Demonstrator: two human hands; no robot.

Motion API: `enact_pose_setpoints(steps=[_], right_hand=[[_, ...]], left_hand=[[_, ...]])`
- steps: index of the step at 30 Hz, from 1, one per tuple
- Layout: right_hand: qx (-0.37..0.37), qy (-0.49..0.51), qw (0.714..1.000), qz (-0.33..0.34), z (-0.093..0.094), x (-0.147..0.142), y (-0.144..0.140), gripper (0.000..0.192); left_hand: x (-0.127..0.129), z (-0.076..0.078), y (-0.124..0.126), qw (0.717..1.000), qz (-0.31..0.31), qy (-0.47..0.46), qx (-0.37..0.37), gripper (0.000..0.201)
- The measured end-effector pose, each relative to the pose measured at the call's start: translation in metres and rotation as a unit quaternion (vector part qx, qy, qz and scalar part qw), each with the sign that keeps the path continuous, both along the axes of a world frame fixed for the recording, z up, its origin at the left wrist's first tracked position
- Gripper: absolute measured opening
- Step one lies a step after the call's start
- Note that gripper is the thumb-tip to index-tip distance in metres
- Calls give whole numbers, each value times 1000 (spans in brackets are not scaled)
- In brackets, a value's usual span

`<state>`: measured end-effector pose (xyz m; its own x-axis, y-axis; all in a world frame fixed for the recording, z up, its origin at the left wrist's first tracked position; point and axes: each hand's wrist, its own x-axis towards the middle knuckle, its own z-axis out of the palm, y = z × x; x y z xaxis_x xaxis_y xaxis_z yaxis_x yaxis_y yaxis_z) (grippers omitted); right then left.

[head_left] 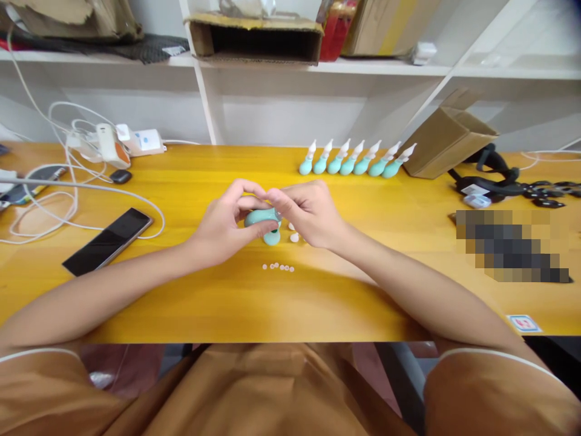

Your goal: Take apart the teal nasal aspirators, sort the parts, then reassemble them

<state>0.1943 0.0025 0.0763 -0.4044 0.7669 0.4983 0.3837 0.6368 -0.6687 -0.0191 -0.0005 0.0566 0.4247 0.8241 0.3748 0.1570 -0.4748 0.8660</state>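
My left hand (pixel 229 221) is closed around a teal squeeze bulb (pixel 259 217), which lies on its side between thumb and fingers just above the table. At the bulb's neck, my right hand (pixel 313 212) is pinched; what its fingertips grip is hidden. Below the held bulb, another teal bulb (pixel 272 238) sits on the table, partly covered by my left thumb. Small white parts (pixel 295 238) lie beside my right hand, partly hidden. Nearer me is a loose row of several tiny pale discs (pixel 282 267).
Several teal bulbs with white pointed nozzles (pixel 348 162) stand in a row at the back. An open cardboard box (pixel 447 136) leans at the right. On the left lie a phone (pixel 109 241), white cables (pixel 157 206) and plugs (pixel 147 141). White shelving (pixel 363 68) rises behind the table.
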Motion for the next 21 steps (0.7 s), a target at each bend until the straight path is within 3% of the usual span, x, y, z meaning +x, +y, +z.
enact_pose_setpoints(steps=[3,6,10,13,15,17,18,21], right_hand=[[-6,53,999,2,-6,0,2,81],[-47,101,993,25,-10,-5,1,81],[-122,149,979,70,-11,-10,6,83],[-107,113,986,54,-5,1,18,87],[-66,22,998,6,1,17,29,90],[-17,-141,988,-63,6,35,42,93],[5,-242,965,-103,6,44,48,93],[15,-485,849,-207,-1,62,65,86]], left_hand=[[1,2,7,991,-86,-65,-75,52],[0,5,8,983,-122,-82,-107,54],[0,10,3,978,-153,-87,-107,51],[0,9,5,981,-151,-93,-74,47],[0,4,14,987,-116,-104,-40,47],[-1,-9,31,991,-64,-115,1,46],[-3,-17,42,992,-37,-118,24,46],[-9,-49,75,991,47,-99,82,38]])
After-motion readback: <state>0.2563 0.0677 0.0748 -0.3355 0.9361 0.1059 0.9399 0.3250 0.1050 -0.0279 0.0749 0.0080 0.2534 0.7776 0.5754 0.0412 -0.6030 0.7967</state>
